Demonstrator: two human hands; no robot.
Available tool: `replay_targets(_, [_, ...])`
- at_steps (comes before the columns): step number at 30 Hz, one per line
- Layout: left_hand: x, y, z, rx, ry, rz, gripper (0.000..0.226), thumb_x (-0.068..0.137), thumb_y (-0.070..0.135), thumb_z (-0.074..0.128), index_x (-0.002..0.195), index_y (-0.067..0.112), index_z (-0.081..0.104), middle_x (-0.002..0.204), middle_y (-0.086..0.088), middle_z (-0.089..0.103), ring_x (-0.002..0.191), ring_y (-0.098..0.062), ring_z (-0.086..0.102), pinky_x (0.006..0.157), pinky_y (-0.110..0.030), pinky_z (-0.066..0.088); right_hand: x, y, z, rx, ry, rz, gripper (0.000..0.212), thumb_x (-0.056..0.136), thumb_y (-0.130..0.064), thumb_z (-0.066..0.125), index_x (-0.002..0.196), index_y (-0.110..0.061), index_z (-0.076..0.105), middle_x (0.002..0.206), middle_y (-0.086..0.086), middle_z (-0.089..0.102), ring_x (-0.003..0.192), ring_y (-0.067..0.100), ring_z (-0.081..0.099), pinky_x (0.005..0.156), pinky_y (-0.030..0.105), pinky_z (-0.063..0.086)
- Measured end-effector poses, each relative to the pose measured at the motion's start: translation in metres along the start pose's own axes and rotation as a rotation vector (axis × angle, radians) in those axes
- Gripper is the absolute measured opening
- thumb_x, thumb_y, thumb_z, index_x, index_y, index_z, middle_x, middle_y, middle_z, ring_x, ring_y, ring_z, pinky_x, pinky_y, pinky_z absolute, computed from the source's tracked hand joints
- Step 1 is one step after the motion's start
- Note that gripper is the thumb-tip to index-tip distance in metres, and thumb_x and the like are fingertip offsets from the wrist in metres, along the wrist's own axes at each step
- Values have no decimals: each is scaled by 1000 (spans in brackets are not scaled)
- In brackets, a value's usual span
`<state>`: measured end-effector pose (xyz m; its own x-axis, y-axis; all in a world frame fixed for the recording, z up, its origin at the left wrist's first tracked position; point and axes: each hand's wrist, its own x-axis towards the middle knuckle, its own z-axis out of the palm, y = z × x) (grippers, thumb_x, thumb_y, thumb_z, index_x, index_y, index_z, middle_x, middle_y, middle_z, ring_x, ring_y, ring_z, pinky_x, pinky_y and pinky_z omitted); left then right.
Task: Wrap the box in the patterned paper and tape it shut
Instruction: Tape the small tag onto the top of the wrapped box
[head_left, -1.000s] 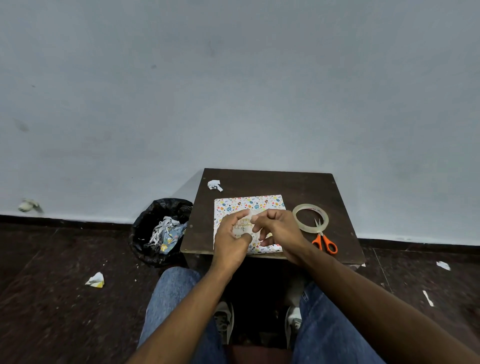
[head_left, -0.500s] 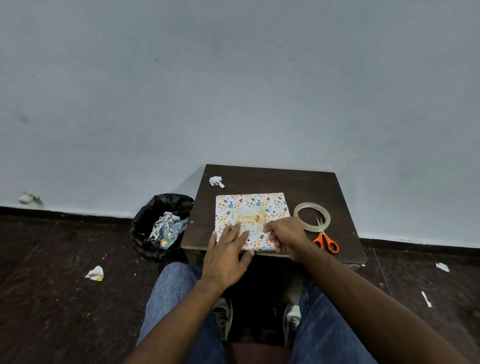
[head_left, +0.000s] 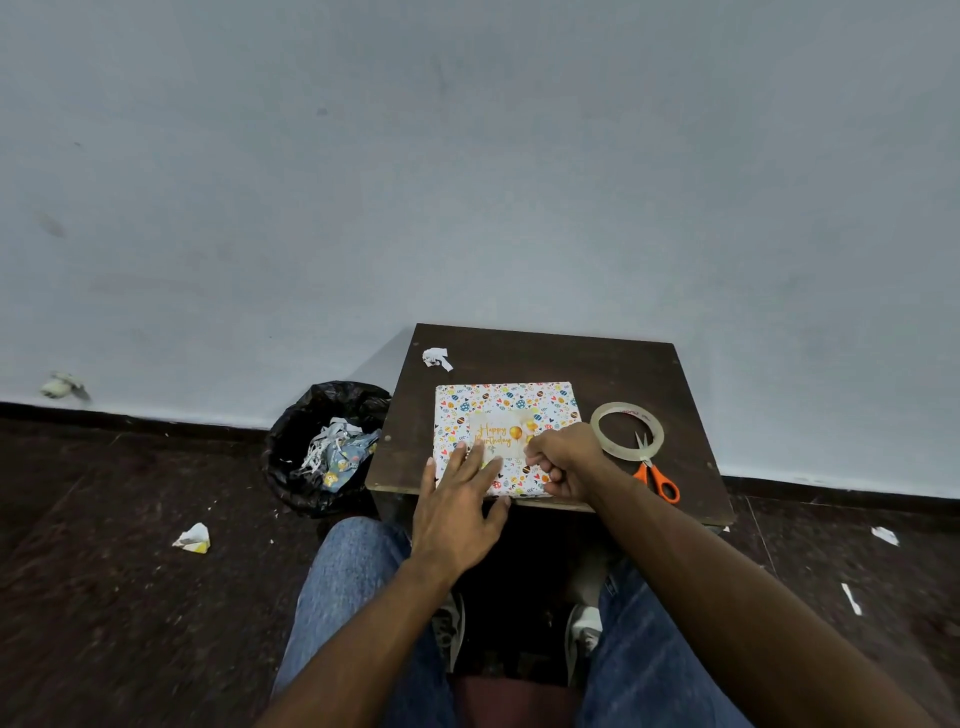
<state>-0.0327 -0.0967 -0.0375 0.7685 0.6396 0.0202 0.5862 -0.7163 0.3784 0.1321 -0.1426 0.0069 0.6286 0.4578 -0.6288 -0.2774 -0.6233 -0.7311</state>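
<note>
Small dark wooden table (head_left: 597, 364) at lower centre of frame, set against a pale grey wall; dark speckled floor with paper scraps. Black-bagged bin (head_left: 322, 447) left of the table, holding shredded paper.

Wrapped box (head_left: 506, 410) lies flat near the table's front edge, covered in white paper with small coloured motifs; a pale "Happy Birthday" label (head_left: 496, 434) sits on top.

Left hand (head_left: 457, 512): fingers straight and spread, flat on the box's front-left part, holding nothing. Right hand (head_left: 563, 460): fingers curled at the box's front-right edge; whether it pinches anything cannot be made out.

Clear tape roll (head_left: 627, 430), a ring, right of the box; orange-handled scissors (head_left: 655, 475) overlap it. Crumpled white scrap (head_left: 436, 358) at the table's back left.
</note>
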Motion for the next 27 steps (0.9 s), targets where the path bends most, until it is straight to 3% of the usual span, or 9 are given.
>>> replay_targets(8, [-1,2,-1,-12,-2,-12,55,99,46,43,151,33,31,164,7,12,151,-12,-1,120,-42,-7,11,-6,1,-111,19,48,11,82,0,68,73,-2,63,59,6,48,46,12,38,39,21,45])
replay_targets(13, [-1,3,0,18,-8,-21,56,99,48,40,152,33,29,164,7,11,151,-13,-2,121,-43,-7,15,-5,3,-119,16,62,5,82,-1,71,82,1,67,81,10,58,61,16,45,41,26,50])
replay_targets(17, [-1,5,0,40,-12,-31,58,99,49,39,152,32,28,164,6,10,151,-14,-2,120,-43,-7,14,-4,3,-124,20,71,12,80,-4,75,88,0,68,99,12,67,80,22,54,48,34,56])
replay_targets(22, [-1,9,-1,48,-12,-43,58,98,49,39,152,30,29,164,5,12,152,-16,0,121,-44,-5,5,-9,1,-148,8,86,15,83,-8,75,88,-2,62,97,10,68,89,23,60,58,41,60])
replay_targets(27, [0,11,-1,45,-12,-53,59,98,49,40,152,30,29,164,4,12,152,-17,1,121,-45,-4,-8,-9,-3,-233,-18,79,21,89,-17,72,90,3,67,71,4,52,70,16,47,62,40,59])
